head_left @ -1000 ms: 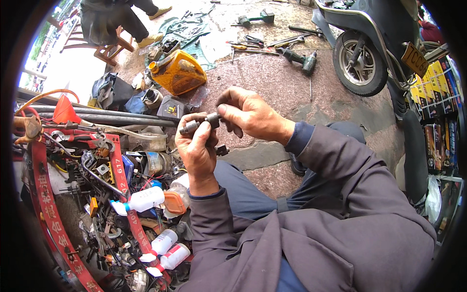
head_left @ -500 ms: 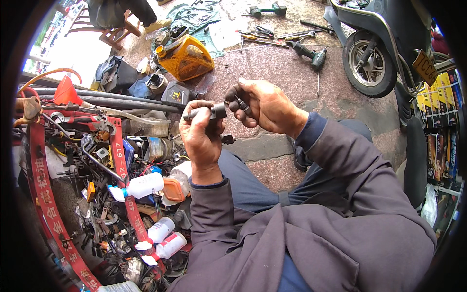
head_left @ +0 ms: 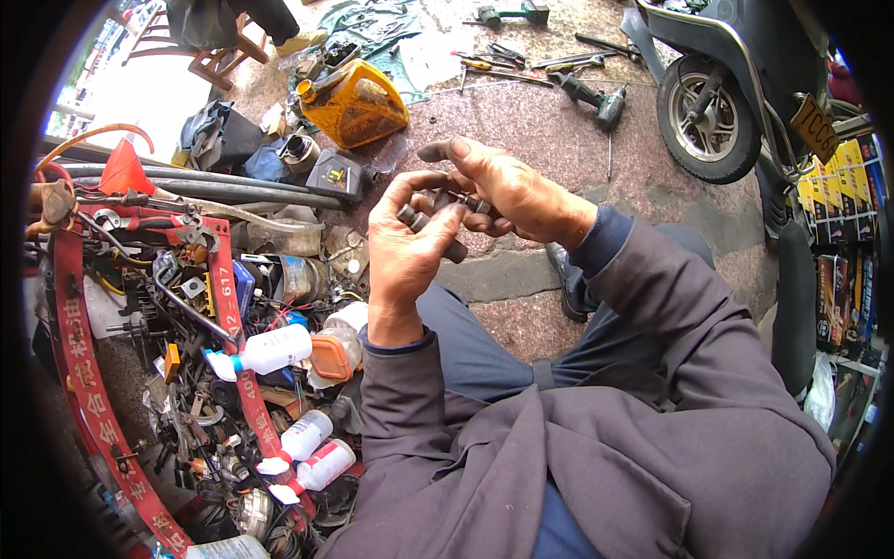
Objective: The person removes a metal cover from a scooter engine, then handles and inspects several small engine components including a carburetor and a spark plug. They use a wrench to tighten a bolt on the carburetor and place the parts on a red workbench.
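My left hand [head_left: 402, 252] is raised in front of my chest, fingers curled around small dark metal cylinders [head_left: 416, 222], with another dark cylinder [head_left: 454, 251] sticking out below the thumb. My right hand [head_left: 507, 193] meets it from the right, pinching a small dark metal part [head_left: 468, 200] between thumb and fingers, index finger stretched out to the left. Both hands touch each other. Grey jacket sleeves cover both forearms. I am seated, with blue trousers [head_left: 466, 345] under the hands.
A red tool rack [head_left: 223, 298] crammed with tools, wires and white squeeze bottles [head_left: 270, 349] stands at my left. A yellow oil jug [head_left: 356, 104] lies ahead. Hand tools and a power drill [head_left: 587, 93] lie on the paving. A scooter's rear wheel [head_left: 708, 116] is at right.
Both hands have stayed together working the small metal parts. My right index finger has straightened out to the left, and the parts have shifted in my fingers. The view has tilted slightly.
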Demonstrator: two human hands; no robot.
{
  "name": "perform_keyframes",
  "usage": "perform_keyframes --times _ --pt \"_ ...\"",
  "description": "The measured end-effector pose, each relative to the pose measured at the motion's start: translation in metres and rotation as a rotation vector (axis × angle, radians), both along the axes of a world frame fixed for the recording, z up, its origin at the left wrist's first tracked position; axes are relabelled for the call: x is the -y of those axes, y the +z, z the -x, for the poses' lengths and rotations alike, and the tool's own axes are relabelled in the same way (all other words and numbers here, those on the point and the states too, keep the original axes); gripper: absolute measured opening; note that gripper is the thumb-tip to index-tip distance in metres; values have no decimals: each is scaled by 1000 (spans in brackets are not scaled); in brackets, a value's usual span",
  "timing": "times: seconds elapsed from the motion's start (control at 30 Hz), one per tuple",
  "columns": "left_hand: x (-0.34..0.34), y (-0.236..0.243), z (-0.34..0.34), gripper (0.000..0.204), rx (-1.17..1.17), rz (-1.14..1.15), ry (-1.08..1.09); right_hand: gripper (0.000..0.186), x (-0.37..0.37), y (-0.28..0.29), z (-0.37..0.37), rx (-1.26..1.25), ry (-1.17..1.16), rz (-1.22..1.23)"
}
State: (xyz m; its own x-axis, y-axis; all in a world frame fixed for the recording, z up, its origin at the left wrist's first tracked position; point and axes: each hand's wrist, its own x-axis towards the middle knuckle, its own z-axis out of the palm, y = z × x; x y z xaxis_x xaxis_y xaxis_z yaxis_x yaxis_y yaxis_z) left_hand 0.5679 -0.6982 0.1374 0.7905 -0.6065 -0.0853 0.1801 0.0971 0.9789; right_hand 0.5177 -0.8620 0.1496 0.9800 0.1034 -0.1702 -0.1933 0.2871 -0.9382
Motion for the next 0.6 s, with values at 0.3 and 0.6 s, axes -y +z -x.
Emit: perform_keyframes --times 0.3,0.6 --pt "-2 -9 3 3 34 16 16 43 3 8 4 8 29 164" --pt "-6 -9 3 3 119 78 161 15 -4 -7 4 326 -80 675"
